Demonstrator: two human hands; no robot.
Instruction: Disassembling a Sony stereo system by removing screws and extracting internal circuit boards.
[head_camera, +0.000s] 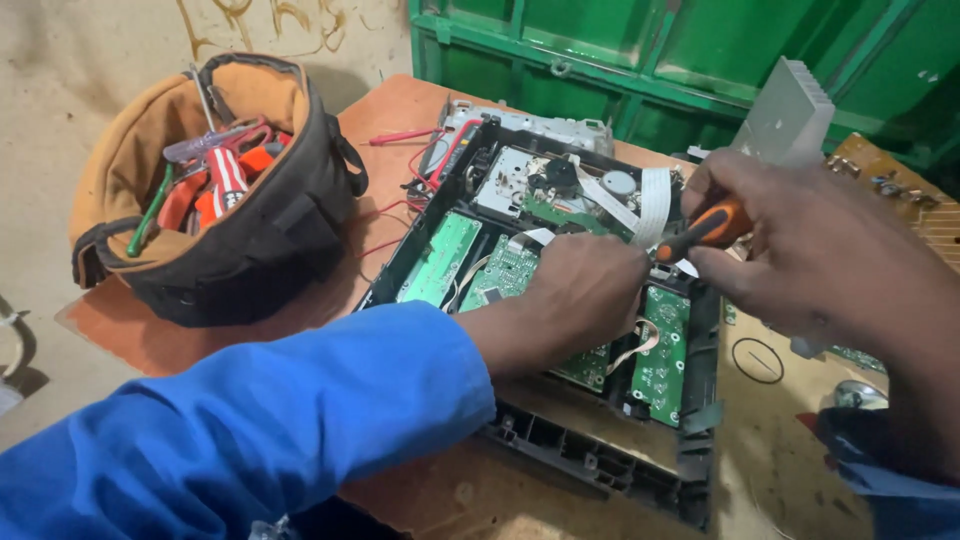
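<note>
Head view: a tan and black fabric tool bag (215, 190) stands within reach. The left hand (585, 290) presses flat, steadying the open black electronics chassis (560, 300) on the surface; the right hand's (800, 250) grip holds an orange-handled screwdriver (705, 230) angled inward.

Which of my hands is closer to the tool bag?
Left. The left hand rests inside the open device, right of the tool bag; the right hand holds a screwdriver farther right.
</note>
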